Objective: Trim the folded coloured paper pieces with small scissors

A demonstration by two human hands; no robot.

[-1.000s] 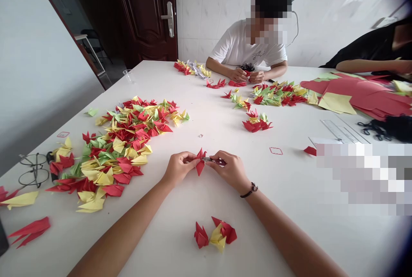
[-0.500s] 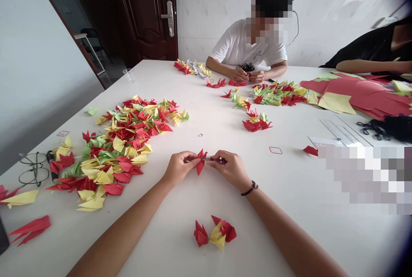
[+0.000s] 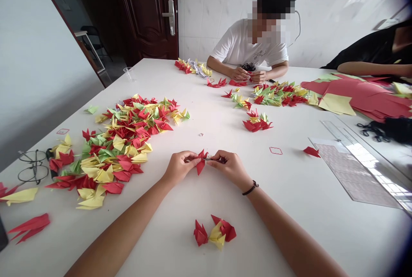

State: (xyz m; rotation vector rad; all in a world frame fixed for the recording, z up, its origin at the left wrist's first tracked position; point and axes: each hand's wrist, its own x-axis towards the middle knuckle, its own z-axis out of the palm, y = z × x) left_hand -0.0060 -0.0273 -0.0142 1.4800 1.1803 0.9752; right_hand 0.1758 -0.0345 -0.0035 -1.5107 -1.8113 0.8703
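Observation:
Between my two hands is a red origami crane, held just above the white table. My left hand pinches its left side with thumb and fingertips. In my right hand is a slim, dark tool with a thin metallic tip. That tip meets the crane's right side; the tool's exact kind is too small to make out. Nearer to me, between my forearms, lie two red folded cranes and a yellow one. A large heap of red, yellow and green cranes spreads to my left.
Eyeglasses lie at the left edge. Across the table, a person in a white shirt handles red paper beside more cranes. Coloured sheets, black cords and a clear ruler are on the right.
My hands, the crane and the tool stay nearly in place. The view has shifted very slightly. The clear ruler and sheet at right, blurred out before, now show.

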